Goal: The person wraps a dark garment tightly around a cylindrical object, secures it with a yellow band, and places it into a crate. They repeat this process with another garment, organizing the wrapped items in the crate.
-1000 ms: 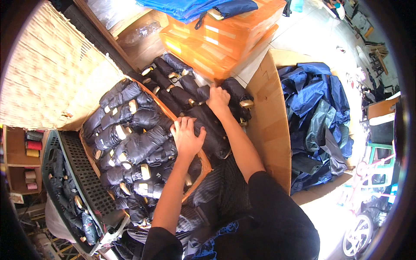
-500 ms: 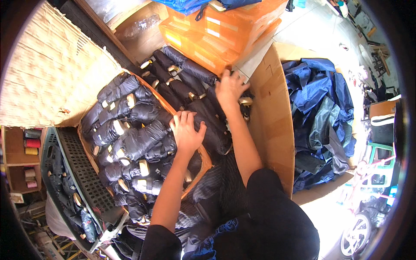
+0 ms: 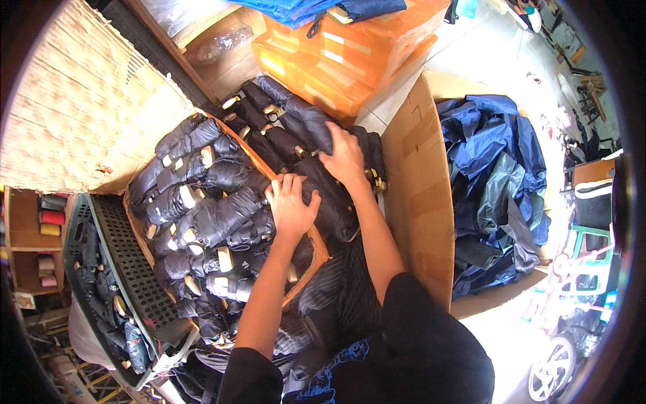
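Observation:
Several dark rolled fabric bundles (image 3: 215, 215) with pale end tags fill an open cardboard box (image 3: 424, 188). My left hand (image 3: 291, 205) lies flat on one dark roll (image 3: 330, 202) near the box's orange inner edge (image 3: 316, 249), fingers spread over it. My right hand (image 3: 344, 156) presses on the same cluster of rolls a little farther back, fingers curled over the top of a bundle (image 3: 303, 124). Both forearms come in from the lower middle of the picture.
An orange wrapped stack (image 3: 350, 54) stands behind the box. Blue fabric (image 3: 498, 175) is heaped to the right of the cardboard flap. A black plastic crate (image 3: 114, 269) with more rolls sits at the left, beside a shelf with thread spools (image 3: 47, 222).
Both hands have shifted toward the right side of the box and closer together; the right hand has come nearer along the rolls, the left has moved onto the roll beside it.

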{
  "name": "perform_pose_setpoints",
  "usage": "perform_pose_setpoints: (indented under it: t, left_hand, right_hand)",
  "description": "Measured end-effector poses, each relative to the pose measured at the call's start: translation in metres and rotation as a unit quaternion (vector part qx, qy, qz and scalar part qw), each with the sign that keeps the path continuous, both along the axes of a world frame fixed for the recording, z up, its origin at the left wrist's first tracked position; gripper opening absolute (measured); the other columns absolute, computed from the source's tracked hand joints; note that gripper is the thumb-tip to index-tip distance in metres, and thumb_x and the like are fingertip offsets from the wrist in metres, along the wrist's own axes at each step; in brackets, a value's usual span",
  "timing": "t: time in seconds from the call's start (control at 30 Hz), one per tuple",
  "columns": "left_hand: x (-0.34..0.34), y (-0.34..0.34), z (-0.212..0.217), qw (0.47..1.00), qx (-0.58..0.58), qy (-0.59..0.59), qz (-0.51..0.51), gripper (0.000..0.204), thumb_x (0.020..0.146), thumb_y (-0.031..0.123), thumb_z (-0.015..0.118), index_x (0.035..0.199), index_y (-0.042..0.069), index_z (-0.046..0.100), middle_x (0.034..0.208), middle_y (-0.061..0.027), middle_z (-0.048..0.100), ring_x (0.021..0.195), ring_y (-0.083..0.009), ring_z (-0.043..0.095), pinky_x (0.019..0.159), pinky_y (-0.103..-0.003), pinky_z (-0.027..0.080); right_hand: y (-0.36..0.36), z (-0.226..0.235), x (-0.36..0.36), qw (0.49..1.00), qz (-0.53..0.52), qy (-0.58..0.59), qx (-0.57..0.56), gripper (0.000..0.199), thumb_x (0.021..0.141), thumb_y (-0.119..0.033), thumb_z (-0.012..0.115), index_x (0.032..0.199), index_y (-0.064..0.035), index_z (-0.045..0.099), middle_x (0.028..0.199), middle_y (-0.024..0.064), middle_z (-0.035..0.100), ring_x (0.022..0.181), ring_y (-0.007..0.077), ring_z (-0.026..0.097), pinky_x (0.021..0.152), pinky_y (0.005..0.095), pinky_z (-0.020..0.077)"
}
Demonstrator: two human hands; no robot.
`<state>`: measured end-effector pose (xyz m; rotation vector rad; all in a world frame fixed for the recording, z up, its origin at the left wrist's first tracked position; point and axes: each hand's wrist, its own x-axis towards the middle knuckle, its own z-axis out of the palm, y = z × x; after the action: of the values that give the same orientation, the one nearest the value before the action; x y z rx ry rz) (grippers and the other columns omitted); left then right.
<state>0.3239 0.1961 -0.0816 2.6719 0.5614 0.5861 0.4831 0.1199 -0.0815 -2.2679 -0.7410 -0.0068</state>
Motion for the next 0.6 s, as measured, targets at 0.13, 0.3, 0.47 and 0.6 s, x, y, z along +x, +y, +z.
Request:
perform_pose_setpoints:
  t: [0.13,0.3,0.47,0.6]
  left_hand:
    - [0.009,-0.006,0.001,1.0,-0.002,0.0,-0.013,0.034,0.078,0.028,0.066,0.105,0.006,0.064,0.11,-0.0089,0.058,0.116,-0.0315,0.046,0.1,-0.048,0.032]
    - [0.0,0.001,0.003,1.0,-0.002,0.018,0.006,0.035,0.078,0.029,0.066,0.104,0.005,0.064,0.11,-0.0097,0.057,0.117,-0.0308,0.046,0.101,-0.048,0.032]
    - [0.004,-0.001,0.0,1.0,0.0,0.009,-0.01,0.034,0.078,0.028,0.066,0.104,0.007,0.063,0.11,-0.0086,0.057,0.116,-0.0306,0.046,0.1,-0.048,0.032]
    - [0.007,-0.005,0.0,1.0,0.002,-0.006,-0.013,0.033,0.077,0.027,0.067,0.104,0.008,0.063,0.109,-0.0076,0.058,0.114,-0.031,0.047,0.099,-0.048,0.032]
  right_hand:
    - [0.054,-0.028,0.034,0.995,0.065,-0.028,0.074,0.056,0.079,-0.018,0.074,0.13,-0.0086,0.053,0.121,0.0189,0.058,0.114,0.0401,0.053,0.097,0.0454,0.0458]
    - [0.081,-0.018,0.035,0.982,-0.105,-0.024,-0.156,0.047,0.081,-0.028,0.071,0.118,-0.0034,0.058,0.116,0.0207,0.058,0.112,0.0409,0.053,0.094,0.0505,0.0469]
    - [0.071,-0.077,0.057,0.976,-0.143,-0.004,-0.163,0.038,0.076,-0.011,0.075,0.109,-0.001,0.058,0.112,0.0253,0.06,0.103,0.0437,0.063,0.082,0.049,0.0531]
    - [0.046,-0.097,0.078,0.996,-0.017,-0.03,-0.077,0.036,0.08,-0.01,0.071,0.114,-0.0016,0.059,0.103,0.0217,0.066,0.103,0.0345,0.064,0.088,0.0476,0.0503]
